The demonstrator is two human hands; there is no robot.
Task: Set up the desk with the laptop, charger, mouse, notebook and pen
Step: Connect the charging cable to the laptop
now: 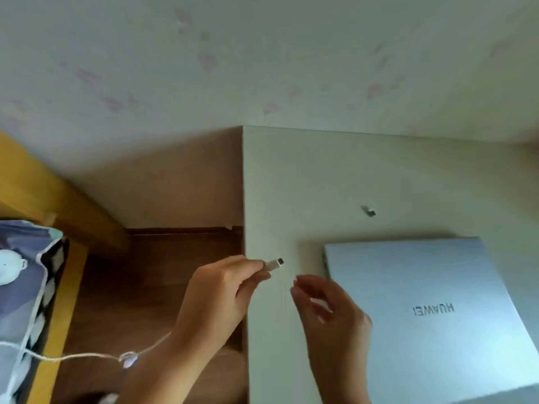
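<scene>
the picture is smearing with motion, so small details are hard to read. the left hand (221,290) is pinching the charger plug (274,263) between thumb and fingertips, its metal tip pointing toward the left edge of the laptop (437,316) without touching it. the white cable (87,357) is trailing back from under the left wrist, through a small looped tie, and running off the left edge, so its far end is not showing. the right hand (329,307) is hovering just beside the laptop's near left corner, fingers loosely curled and gripping nothing; it is blurring, and whether a fingertip is touching the lid i cannot tell. the laptop is lying closed on the desk (291,185), silver lid up with its brand lettering upside down to the camera, its right and near edges being cut off by the frame. a small dark object (369,212) is sitting on the desk beyond the laptop, too blurry to name. the desk is pale and plain, standing against a light wall (262,68) with faint pink marks. left of it, brown wooden floor (145,287) is showing, then a yellow wooden frame (35,182) and patterned blue-grey bedding (23,272) cropped at the edge.
</scene>
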